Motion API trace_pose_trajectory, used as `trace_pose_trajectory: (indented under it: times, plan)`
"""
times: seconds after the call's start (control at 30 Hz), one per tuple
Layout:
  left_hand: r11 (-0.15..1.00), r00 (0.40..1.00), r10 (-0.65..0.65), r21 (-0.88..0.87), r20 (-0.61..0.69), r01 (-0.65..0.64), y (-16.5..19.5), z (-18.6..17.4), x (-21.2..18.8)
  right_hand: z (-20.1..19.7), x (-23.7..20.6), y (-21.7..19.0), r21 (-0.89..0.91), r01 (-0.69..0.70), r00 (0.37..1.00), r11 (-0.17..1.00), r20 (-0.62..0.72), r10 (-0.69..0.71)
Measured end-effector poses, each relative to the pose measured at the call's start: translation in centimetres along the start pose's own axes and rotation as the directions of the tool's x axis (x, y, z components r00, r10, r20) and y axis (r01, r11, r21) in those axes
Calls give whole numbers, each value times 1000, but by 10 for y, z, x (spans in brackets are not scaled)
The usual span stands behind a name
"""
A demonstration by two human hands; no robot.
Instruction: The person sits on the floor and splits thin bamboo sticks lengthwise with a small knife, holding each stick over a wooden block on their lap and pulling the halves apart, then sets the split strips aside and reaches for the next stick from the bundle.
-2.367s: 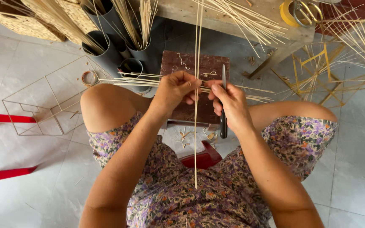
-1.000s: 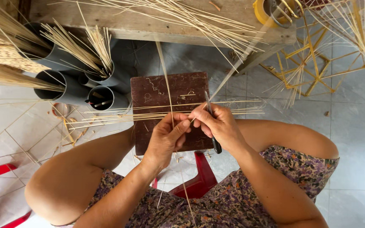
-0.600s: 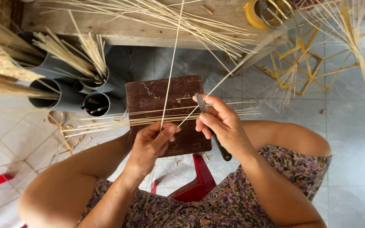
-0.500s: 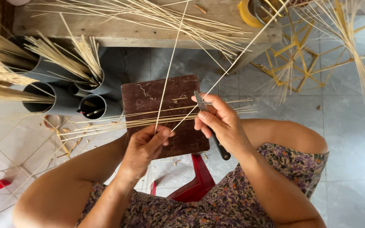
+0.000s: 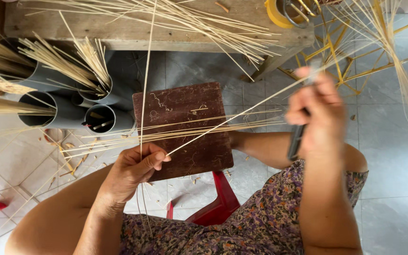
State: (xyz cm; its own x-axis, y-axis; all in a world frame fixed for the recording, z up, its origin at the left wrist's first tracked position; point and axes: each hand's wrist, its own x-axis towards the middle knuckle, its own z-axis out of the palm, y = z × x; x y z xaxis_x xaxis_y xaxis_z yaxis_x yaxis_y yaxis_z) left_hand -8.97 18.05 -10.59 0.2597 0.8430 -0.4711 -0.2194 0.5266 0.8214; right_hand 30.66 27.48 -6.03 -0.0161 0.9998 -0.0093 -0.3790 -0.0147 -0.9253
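While left hand (image 5: 131,172) pinches bamboo strips (image 5: 143,94), right hand (image 5: 315,111) clasps knife (image 5: 296,141).

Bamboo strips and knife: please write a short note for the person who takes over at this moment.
Left hand: pinches two thin bamboo strips over the dark wooden board; one stands upright, one slants right.
Right hand: blurred, raised to the right, grip closed on a dark-handled knife.
Loose strips lie across the board; more stand in grey tubes and on the wooden bench.
Done: shavings on the floor show some cutting.
Left: cannot tell how many strips remain.
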Motion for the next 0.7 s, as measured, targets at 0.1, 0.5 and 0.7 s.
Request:
trace_pose_trajectory:
  times: [0.1, 0.5, 0.7]
  plan:
    - [1000, 999, 23, -16, -28, -23, 2, 2, -2, -10, 0, -16, 48, 113, 986, 992, -131, -106]
    - [998, 999, 45, -33, -9, -46, -3, 28, 9, 89, -45, 63, -336, -122, 853, 934, 446, 272]
    - [998, 997, 70, 2, -18, -70, -4, 23, 5, 69, -30, 49, -294, -162, 938, 942, 252, 240]
